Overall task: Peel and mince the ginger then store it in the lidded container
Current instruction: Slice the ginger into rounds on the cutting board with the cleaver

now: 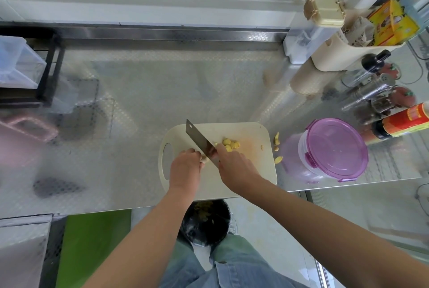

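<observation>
Ginger (205,159) sits pinned on the cutting board (255,171) under your left hand (185,167), fingers curled shut on it. Your right hand (234,167) grips the cleaver (200,142), blade beside cut slices (229,144). Nearby on the steel counter (130,125) stands the purple-lidded container (334,148), closed.
</observation>
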